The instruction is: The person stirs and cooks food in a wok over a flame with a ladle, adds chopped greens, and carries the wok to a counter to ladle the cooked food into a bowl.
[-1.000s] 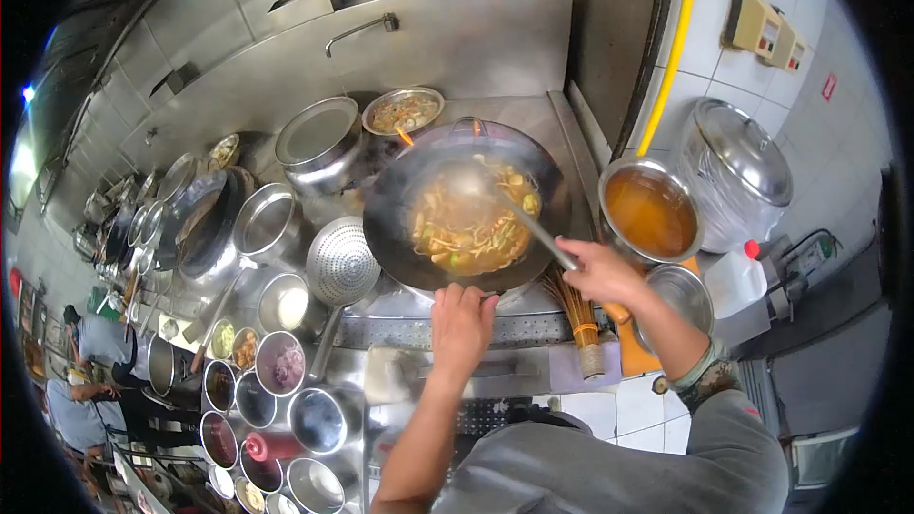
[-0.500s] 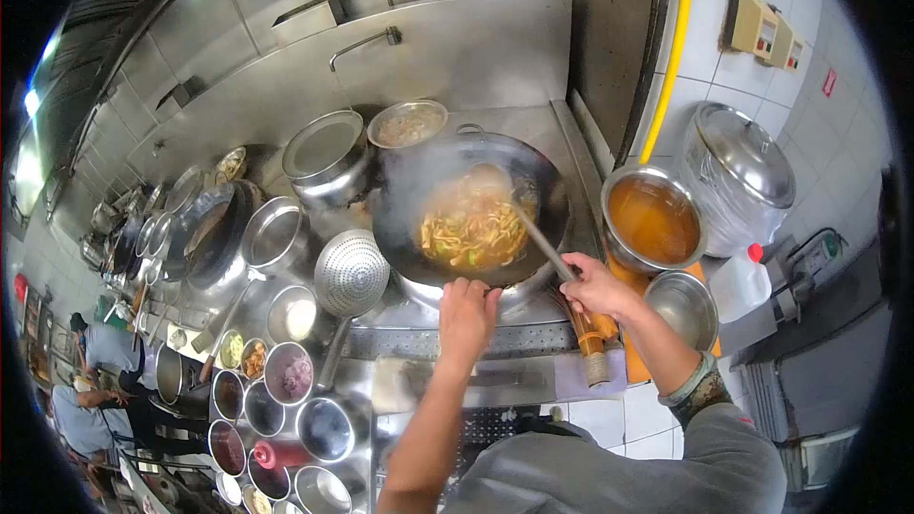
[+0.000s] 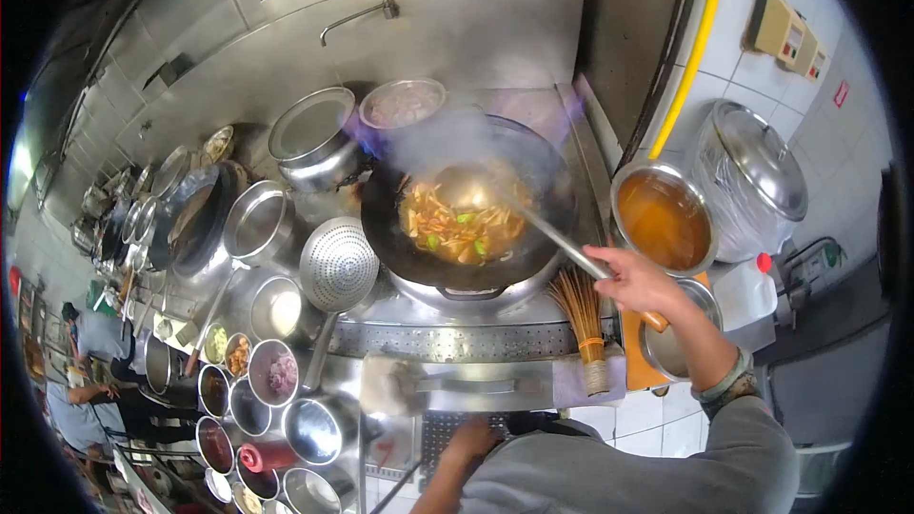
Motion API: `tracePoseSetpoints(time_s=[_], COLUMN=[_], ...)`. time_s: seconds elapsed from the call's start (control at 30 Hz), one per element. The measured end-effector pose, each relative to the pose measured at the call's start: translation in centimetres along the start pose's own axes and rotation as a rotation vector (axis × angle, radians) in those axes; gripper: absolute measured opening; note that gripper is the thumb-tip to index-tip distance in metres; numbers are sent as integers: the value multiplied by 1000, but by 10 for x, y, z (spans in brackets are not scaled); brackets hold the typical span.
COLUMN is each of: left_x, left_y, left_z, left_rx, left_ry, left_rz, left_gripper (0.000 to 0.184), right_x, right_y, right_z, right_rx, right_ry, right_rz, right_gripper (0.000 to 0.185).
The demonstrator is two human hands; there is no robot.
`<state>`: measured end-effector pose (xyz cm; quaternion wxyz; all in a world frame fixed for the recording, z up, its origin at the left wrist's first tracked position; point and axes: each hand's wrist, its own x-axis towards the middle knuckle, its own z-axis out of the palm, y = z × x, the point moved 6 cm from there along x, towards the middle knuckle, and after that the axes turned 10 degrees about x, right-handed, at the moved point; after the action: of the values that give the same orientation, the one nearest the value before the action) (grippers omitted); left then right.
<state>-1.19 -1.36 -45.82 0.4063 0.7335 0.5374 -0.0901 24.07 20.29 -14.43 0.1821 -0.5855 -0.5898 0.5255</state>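
Observation:
A black wok (image 3: 400, 262) sits on the stove, with steaming food (image 3: 486, 228) in it. My right hand (image 3: 633, 278) is closed round the handle of a ladle (image 3: 557, 238), whose bowl is down in the food. My left hand (image 3: 474, 438) is low, near my body at the counter's front edge, away from the wok; its fingers are blurred and partly hidden. Nearest to my right hand are a bowl of orange-brown liquid (image 3: 664, 219) and an empty metal bowl (image 3: 681, 333). A bamboo brush (image 3: 583, 324) lies left of that bowl.
A perforated skimmer (image 3: 339, 265) rests left of the wok. Farther left stand metal pots (image 3: 259, 221) and several ingredient bowls (image 3: 274, 373). Behind are a lidded pot (image 3: 312, 128), a bowl of food (image 3: 403, 103) and a faucet (image 3: 357, 19). Two people (image 3: 90, 409) are at far left.
My left hand has let go of the wok's near rim and dropped back toward my body. The ladle has shifted left in the food. Steam is thicker, and bluish flames show behind the wok.

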Motion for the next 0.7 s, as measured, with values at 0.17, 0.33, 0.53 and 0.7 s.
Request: tracePoseSetpoints(time_s=[0.17,0.33,0.53,0.7], left_x=[53,83,88,-93], left_y=[-7,-15,-36,133], left_z=[30,67,105,-142], left_rx=[360,279,265,-492], left_ry=[309,257,210,110], left_rz=[-39,-159,-154,389], left_gripper=[54,66,49,36], right_x=[18,-24,-18,-39], right_y=[-22,1,11,-5], right_z=[3,-2,-18,2], right_rx=[-375,-61,-425,-373], right_ry=[233,25,227,234], right_rz=[-242,-77,-175,-226], right_gripper=[58,61,62,57])
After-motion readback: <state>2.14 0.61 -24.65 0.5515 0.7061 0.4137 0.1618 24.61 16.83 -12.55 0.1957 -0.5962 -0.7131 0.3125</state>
